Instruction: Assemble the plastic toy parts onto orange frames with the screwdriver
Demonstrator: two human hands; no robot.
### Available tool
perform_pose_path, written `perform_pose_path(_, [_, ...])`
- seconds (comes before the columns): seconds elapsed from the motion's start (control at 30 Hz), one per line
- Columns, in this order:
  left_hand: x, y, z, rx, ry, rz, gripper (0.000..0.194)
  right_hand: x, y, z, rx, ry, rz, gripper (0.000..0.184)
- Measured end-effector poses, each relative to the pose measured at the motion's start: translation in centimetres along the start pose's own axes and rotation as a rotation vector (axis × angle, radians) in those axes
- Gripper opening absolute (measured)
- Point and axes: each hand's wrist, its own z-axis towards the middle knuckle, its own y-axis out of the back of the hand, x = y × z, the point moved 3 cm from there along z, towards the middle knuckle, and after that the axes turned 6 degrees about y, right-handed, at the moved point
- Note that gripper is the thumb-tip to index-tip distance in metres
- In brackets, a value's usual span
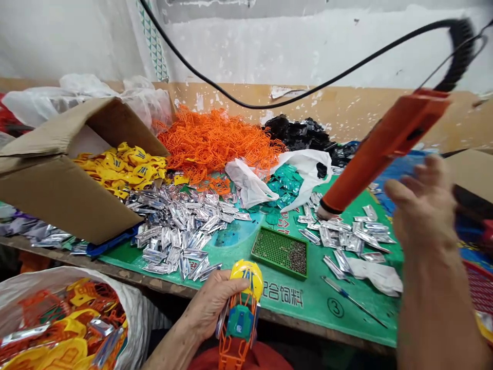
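Note:
My left hand (213, 303) grips a plastic toy vehicle (241, 313) at the bottom centre, with a yellow nose, a teal middle and an orange lattice frame. My right hand (421, 216) is raised at the right, blurred, with fingers spread and nothing in them. Just left of it, an orange electric screwdriver (385, 144) hangs in the air from a coiled black cord (458, 51), its tip down above the green mat (234, 270). The hand does not appear to touch it. Loose silver plastic parts (342, 236) lie below the screwdriver.
A green perforated tray (279, 252) holds small screws. A thin screwdriver (350, 300) lies at the mat's front. Piles of silver (177, 231), yellow (123, 169), orange (215, 144), teal (287, 185) and black (300, 133) parts crowd the table, with a cardboard box (65, 174) and a filled sack (65, 324) at left.

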Motion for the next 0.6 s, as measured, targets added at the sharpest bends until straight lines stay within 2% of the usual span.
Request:
perform_pose_path(0.03, [0.0,-0.1,0.0,0.005,-0.002,-0.01,0.028,0.2,-1.0,1.0,-0.008,-0.036,0.127,0.057])
perform_pose_path(0.13, [0.1,0.0,0.1,0.006,0.013,-0.057,0.029,1.4,-4.7,2.5,0.15,-0.102,0.29,0.034])
perform_pose_path(0.17, [0.2,0.1,0.2,0.001,0.022,-0.071,0.029,1.7,-5.9,2.6,0.189,-0.131,0.372,0.035])
perform_pose_path(0.23, [0.2,0.2,0.4,-0.009,0.042,-0.082,0.029,2.0,-7.5,2.5,0.148,-0.17,0.49,0.041])
perform_pose_path(0.37, [-0.1,0.1,1.0,-0.017,0.074,-0.052,0.03,2.2,-8.9,1.2,-0.045,-0.22,0.426,0.042])
perform_pose_path(0.5, [-0.4,-0.1,1.5,-0.032,0.106,-0.028,0.034,2.8,-9.7,-2.2,0.055,-0.315,0.403,0.039])
perform_pose_path(0.6, [-0.4,-0.1,1.9,-0.033,0.116,-0.02,0.033,3.0,-9.7,-5.3,0.117,-0.342,0.396,0.023])
